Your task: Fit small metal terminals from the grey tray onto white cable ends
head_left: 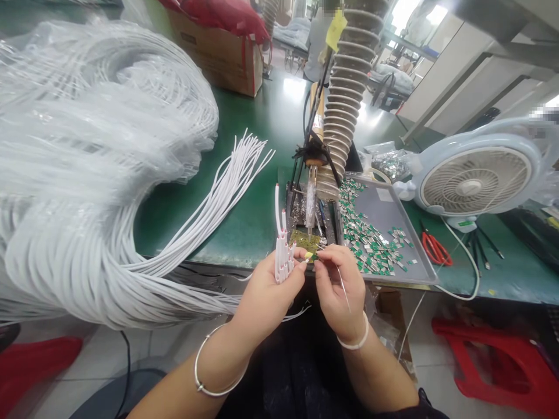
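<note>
My left hand (pixel 273 288) is closed around a bunch of white cables (pixel 283 259), whose cut ends show reddish cores and point upward. Between its thumb and forefinger, one cable tip reaches toward a small green circuit board (pixel 313 256). My right hand (pixel 340 285) pinches that board; a thin strand of solder wire (pixel 343 288) also runs through its fingers and hangs toward the wrist. Just above my fingertips, a soldering iron (pixel 311 203) is fixed upright with its tip down. Whether the tip touches the board is hard to see.
A large bundle of white cables (pixel 100 145) in plastic fills the left side. At right are a grey tray (pixel 402 215) of small green boards, red-handled pliers (pixel 435 247) and a fan (pixel 476 174). A ribbed hose (pixel 349 99) hangs behind the iron. A cardboard box (pixel 218 55) stands behind.
</note>
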Demonstrator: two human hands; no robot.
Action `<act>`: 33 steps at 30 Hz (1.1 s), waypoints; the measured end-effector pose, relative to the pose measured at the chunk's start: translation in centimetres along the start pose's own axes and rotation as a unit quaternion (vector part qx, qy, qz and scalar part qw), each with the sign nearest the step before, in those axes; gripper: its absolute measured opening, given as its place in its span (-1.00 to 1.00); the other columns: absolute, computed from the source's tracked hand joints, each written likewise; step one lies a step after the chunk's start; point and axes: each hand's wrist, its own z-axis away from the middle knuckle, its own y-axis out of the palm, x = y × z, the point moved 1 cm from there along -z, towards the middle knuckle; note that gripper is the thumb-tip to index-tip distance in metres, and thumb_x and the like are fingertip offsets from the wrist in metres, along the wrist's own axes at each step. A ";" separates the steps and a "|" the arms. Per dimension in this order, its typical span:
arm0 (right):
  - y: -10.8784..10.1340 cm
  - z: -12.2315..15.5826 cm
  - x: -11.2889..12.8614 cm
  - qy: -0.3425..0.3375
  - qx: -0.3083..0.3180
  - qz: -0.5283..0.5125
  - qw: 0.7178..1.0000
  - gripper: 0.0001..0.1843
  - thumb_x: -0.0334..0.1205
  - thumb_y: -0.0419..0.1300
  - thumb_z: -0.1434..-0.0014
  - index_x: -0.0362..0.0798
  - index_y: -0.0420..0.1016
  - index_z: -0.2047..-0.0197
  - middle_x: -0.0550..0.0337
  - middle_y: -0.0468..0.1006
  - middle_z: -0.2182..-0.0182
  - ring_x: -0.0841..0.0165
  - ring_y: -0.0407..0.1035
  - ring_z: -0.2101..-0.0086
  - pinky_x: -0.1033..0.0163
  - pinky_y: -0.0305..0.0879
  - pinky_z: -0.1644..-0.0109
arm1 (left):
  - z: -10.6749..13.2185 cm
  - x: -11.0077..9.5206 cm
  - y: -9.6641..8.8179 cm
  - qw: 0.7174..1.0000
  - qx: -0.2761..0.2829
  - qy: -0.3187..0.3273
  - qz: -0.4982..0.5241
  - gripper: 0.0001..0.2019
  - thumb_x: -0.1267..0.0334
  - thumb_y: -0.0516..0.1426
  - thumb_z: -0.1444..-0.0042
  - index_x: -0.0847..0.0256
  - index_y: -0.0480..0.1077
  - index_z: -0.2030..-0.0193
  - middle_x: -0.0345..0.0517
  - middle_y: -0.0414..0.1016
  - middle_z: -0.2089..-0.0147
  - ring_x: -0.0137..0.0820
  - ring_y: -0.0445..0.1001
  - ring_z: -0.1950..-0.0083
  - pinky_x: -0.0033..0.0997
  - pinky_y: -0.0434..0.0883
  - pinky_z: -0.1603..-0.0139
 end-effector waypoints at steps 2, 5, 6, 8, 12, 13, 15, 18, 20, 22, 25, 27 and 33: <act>0.0 0.1 0.0 0.000 0.000 -0.005 1.000 -0.78 -0.50 0.06 -0.13 -0.02 0.34 0.20 0.17 0.39 0.33 0.37 0.32 0.26 0.20 0.36 0.21 | 0.0 0.0 0.0 1.000 0.000 0.002 0.003 -0.85 0.22 0.10 -0.09 0.22 0.36 0.23 -0.35 0.11 0.59 -0.56 0.02 0.57 -0.55 0.05 0.57; 0.0 0.1 0.0 0.004 0.001 -0.004 1.000 -0.79 -0.48 0.05 -0.14 -0.02 0.34 0.20 0.16 0.39 0.34 0.37 0.33 0.27 0.21 0.36 0.24 | 0.0 -0.1 0.0 1.000 -0.005 0.000 0.006 -0.85 0.22 0.12 -0.06 0.22 0.38 0.25 -0.35 0.13 0.59 -0.55 0.04 0.57 -0.55 0.06 0.57; 0.0 0.1 0.1 0.004 0.002 -0.001 1.000 -0.80 -0.48 0.05 -0.14 -0.02 0.34 0.21 0.16 0.39 0.34 0.37 0.33 0.28 0.21 0.36 0.24 | 0.0 -0.1 0.0 1.000 -0.009 -0.003 0.005 -0.85 0.23 0.13 -0.05 0.22 0.39 0.26 -0.35 0.13 0.59 -0.55 0.03 0.58 -0.55 0.05 0.57; 0.1 0.1 0.1 0.002 0.003 0.006 1.000 -0.81 -0.47 0.04 -0.14 -0.02 0.34 0.21 0.16 0.39 0.35 0.37 0.33 0.29 0.21 0.36 0.26 | 0.0 -0.1 0.0 1.000 -0.020 -0.010 0.003 -0.86 0.23 0.14 -0.02 0.22 0.40 0.28 -0.34 0.15 0.60 -0.55 0.03 0.59 -0.54 0.04 0.58; 0.1 0.2 0.1 -0.022 -0.005 0.026 0.999 -0.79 -0.47 0.04 -0.14 -0.02 0.35 0.18 0.14 0.41 0.34 0.35 0.35 0.27 0.18 0.39 0.25 | 0.0 -0.1 0.1 0.999 -0.039 -0.026 0.008 -0.84 0.21 0.16 0.01 0.22 0.41 0.29 -0.35 0.16 0.61 -0.56 0.05 0.61 -0.54 0.05 0.59; 0.1 0.4 0.0 -0.031 -0.011 0.032 0.999 -0.76 -0.47 0.03 -0.15 -0.03 0.35 0.15 0.12 0.42 0.32 0.34 0.35 0.25 0.17 0.40 0.23 | 0.0 -0.1 0.1 0.998 -0.046 -0.031 0.011 -0.82 0.20 0.16 0.01 0.23 0.41 0.28 -0.35 0.16 0.61 -0.56 0.06 0.61 -0.54 0.05 0.59; 0.0 0.8 -0.2 -0.046 -0.029 0.036 0.998 -0.70 -0.48 -0.01 -0.16 -0.04 0.34 0.07 0.07 0.43 0.28 0.32 0.37 0.23 0.14 0.42 0.23 | -0.1 -0.1 0.2 0.997 -0.065 -0.037 0.019 -0.80 0.20 0.17 0.02 0.25 0.41 0.27 -0.35 0.17 0.62 -0.56 0.07 0.61 -0.54 0.06 0.59; 0.1 1.4 -0.5 -0.051 -0.063 0.029 0.996 -0.63 -0.49 -0.05 -0.18 -0.03 0.31 -0.01 0.05 0.46 0.23 0.32 0.40 0.24 0.15 0.45 0.27 | -0.4 -0.2 0.3 0.995 -0.083 -0.045 0.033 -0.78 0.20 0.17 0.04 0.27 0.40 0.27 -0.36 0.16 0.62 -0.56 0.08 0.61 -0.54 0.06 0.59; 0.2 1.6 -0.5 -0.055 -0.080 0.029 0.995 -0.63 -0.48 -0.04 -0.18 -0.01 0.31 -0.03 0.06 0.48 0.21 0.33 0.42 0.25 0.15 0.47 0.27 | -0.6 -0.2 0.4 0.995 -0.076 -0.051 0.041 -0.78 0.18 0.15 0.02 0.27 0.39 0.26 -0.38 0.12 0.63 -0.56 0.08 0.61 -0.55 0.06 0.58; 0.3 1.6 -0.5 -0.061 -0.083 0.031 0.994 -0.64 -0.48 -0.03 -0.18 0.00 0.32 -0.01 0.07 0.51 0.21 0.33 0.45 0.24 0.14 0.48 0.23 | -0.7 -0.2 0.4 0.995 -0.065 -0.054 0.047 -0.78 0.17 0.14 -0.01 0.26 0.38 0.24 -0.39 0.09 0.64 -0.57 0.07 0.62 -0.55 0.04 0.59; 0.3 1.3 -0.3 -0.072 -0.075 0.037 0.994 -0.66 -0.49 -0.01 -0.17 -0.01 0.36 0.04 0.07 0.53 0.21 0.29 0.45 0.18 0.09 0.47 0.15 | -0.8 -0.3 0.5 0.996 -0.054 -0.047 0.058 -0.81 0.19 0.12 -0.04 0.25 0.36 0.25 -0.40 0.08 0.64 -0.57 0.05 0.61 -0.56 0.03 0.59; 0.3 1.1 -0.2 -0.079 -0.072 0.042 0.993 -0.67 -0.50 0.00 -0.16 -0.02 0.37 0.06 0.05 0.53 0.21 0.28 0.45 0.16 0.06 0.46 0.10 | -0.8 -0.5 0.6 0.996 -0.050 -0.041 0.068 -0.84 0.22 0.11 -0.05 0.24 0.35 0.27 -0.41 0.08 0.64 -0.58 0.04 0.61 -0.56 0.04 0.58; 0.4 0.8 -0.2 -0.087 -0.076 0.055 0.992 -0.68 -0.50 0.01 -0.16 -0.02 0.38 0.07 0.04 0.52 0.21 0.28 0.44 0.15 0.06 0.45 0.11 | -0.7 -1.0 0.9 0.993 -0.056 -0.032 0.097 -0.83 0.23 0.14 -0.02 0.25 0.34 0.27 -0.42 0.08 0.65 -0.59 0.04 0.62 -0.57 0.04 0.59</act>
